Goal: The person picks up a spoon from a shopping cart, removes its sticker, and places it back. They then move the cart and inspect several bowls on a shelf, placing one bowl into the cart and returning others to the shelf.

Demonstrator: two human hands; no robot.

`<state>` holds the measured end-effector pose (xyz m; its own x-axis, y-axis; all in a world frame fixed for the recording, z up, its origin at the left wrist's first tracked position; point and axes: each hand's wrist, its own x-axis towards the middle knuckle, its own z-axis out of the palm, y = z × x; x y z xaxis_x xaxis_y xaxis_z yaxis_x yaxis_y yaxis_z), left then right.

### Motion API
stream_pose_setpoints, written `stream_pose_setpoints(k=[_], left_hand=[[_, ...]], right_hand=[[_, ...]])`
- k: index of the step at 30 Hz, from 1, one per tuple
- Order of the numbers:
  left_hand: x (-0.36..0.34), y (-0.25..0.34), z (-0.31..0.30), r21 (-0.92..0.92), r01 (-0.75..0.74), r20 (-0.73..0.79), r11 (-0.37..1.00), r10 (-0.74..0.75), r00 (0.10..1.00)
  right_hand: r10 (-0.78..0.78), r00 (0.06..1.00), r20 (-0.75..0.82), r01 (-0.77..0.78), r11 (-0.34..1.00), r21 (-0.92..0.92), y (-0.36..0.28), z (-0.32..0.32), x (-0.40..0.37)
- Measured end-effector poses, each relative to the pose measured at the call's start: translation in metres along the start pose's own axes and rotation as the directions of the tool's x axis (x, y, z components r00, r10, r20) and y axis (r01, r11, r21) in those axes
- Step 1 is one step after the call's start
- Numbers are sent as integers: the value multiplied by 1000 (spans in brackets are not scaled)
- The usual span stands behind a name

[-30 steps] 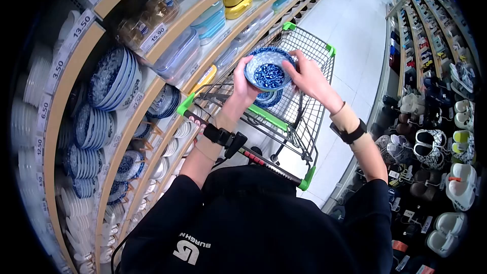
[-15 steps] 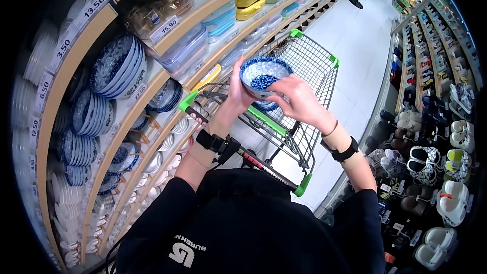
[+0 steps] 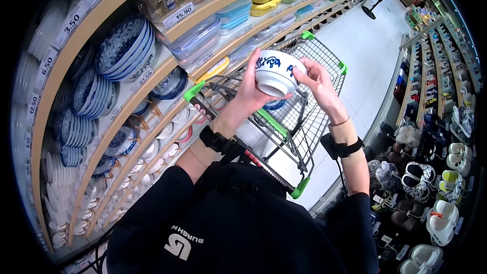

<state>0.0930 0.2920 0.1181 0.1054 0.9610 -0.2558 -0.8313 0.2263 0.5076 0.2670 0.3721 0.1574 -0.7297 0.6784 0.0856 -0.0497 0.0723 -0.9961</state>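
Both of my hands hold a white bowl (image 3: 274, 73) with blue painted flowers, tilted so that its outer side and foot ring face me. My left hand (image 3: 247, 91) is closed on its left side, thumb up along the wall. On the right side, the thumb and fingers of my right hand (image 3: 319, 85) grip it near the rim. Below the bowl stands a wire shopping cart (image 3: 324, 101) with green corners. Part of another blue-patterned dish (image 3: 274, 105) shows under the bowl, at the cart's near end; the rest of it is hidden.
Shelves on the left carry stacked blue-and-white bowls (image 3: 127, 48), blue-rimmed plates (image 3: 122, 141) and plastic food containers (image 3: 195, 38). Racks of shoes (image 3: 421, 177) line the right side. A black stand fan (image 3: 369, 12) is on the pale aisle floor (image 3: 373, 50) farther ahead.
The bowl has been turned over from showing its patterned inside to showing its outer wall and foot. My right hand has moved from its near rim to its right side.
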Motion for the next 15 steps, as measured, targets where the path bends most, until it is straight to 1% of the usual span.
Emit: stream_pose_setpoints(k=[1, 4, 5, 6, 9, 11, 12, 14, 15], left_hand=[[-1, 1, 3, -24, 21, -3, 999, -21, 1000], [2, -4, 7, -77, 81, 3, 994, -81, 997], [2, -5, 8, -65, 72, -14, 995, -73, 997], [0, -5, 11, -53, 63, -30, 997, -64, 997], [-1, -5, 11, -14, 59, -47, 998, -60, 997], [0, -7, 7, 22, 49, -58, 999, -47, 997], [-6, -4, 11, 94, 80, -156, 992, -64, 986], [12, -14, -15, 202, -36, -193, 979, 76, 978], [13, -13, -15, 258, -90, -205, 962, 146, 968]], right_hand=[[-7, 999, -31, 7, 1000, -5, 1, 2, 2], [-73, 968, -239, -2, 954, -300, -3, 17, 9], [-109, 947, -303, -20, 920, -392, -4, 21, 12], [-145, 921, -362, 9, 936, -351, 3, 22, 16], [-37, 908, -417, -23, 990, -140, 9, 21, 22], [28, 900, -436, -46, 998, -32, 11, 21, 24], [62, 897, -438, -59, 998, 21, 13, 19, 26], [133, 897, -422, -100, 990, 99, 11, 18, 26], [176, 903, -392, -129, 981, 145, 16, 16, 26]])
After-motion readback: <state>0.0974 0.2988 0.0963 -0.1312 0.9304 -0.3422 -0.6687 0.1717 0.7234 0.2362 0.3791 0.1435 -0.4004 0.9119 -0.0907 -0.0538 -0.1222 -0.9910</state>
